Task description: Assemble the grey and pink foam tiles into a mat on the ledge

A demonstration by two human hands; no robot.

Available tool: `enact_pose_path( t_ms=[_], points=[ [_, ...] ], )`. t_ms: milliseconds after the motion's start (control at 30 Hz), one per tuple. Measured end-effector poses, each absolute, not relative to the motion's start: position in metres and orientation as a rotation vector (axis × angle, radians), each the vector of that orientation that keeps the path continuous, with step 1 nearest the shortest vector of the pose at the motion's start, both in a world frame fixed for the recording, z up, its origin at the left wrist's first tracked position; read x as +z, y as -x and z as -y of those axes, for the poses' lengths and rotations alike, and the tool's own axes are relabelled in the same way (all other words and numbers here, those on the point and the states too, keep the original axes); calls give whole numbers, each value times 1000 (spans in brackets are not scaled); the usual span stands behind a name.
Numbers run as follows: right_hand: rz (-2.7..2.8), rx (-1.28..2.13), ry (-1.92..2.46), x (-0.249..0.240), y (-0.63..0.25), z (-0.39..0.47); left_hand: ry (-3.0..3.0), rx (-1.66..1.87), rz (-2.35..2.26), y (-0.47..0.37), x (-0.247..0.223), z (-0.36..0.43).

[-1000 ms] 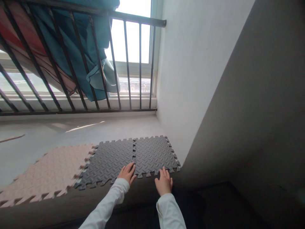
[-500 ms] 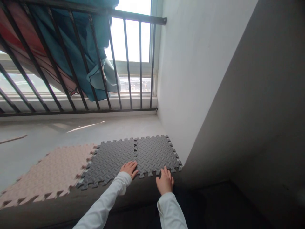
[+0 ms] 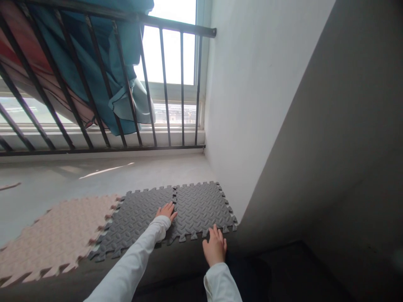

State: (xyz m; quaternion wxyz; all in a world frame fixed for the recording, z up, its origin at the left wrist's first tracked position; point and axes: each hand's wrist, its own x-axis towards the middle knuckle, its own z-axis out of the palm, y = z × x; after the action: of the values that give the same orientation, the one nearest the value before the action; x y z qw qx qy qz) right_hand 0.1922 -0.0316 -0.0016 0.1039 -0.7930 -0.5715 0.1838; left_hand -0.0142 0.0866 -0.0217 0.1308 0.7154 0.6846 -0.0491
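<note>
The left hand (image 3: pixel 166 210) lies palm down, fingers slightly spread, on the seam between the left dark gray foam tile (image 3: pixel 138 216) and the right dark gray foam tile (image 3: pixel 201 207). The right hand (image 3: pixel 215 245), loosely curled with nothing enclosed, is at the right tile's near edge. Both tiles lie on a pale ledge (image 3: pixel 163 165), beside pink foam matting (image 3: pixel 63 230).

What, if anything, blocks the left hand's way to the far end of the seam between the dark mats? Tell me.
Nothing visible. The left hand is at the seam, and past its fingertips only the left dark mat and right dark mat show up to that end. The railing stands beyond both.
</note>
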Motion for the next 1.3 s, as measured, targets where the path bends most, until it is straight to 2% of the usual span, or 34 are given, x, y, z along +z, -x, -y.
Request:
enact_pose_path(
  t_ms=[233,900,1100,1300],
  points=[
    [1725,326,2309,-9,-189,26,-2039,-47,-1975,20,-30,-122],
    [1817,339,2336,3,-185,17,-2041,2,-1852,30,-44,-130],
    [1832,299,2356,2,-183,16,-2074,-117,-1833,17,-28,-111],
    [1853,322,2356,-2,-187,19,-1996,-140,-1997,12,-6,-132]
  ],
)
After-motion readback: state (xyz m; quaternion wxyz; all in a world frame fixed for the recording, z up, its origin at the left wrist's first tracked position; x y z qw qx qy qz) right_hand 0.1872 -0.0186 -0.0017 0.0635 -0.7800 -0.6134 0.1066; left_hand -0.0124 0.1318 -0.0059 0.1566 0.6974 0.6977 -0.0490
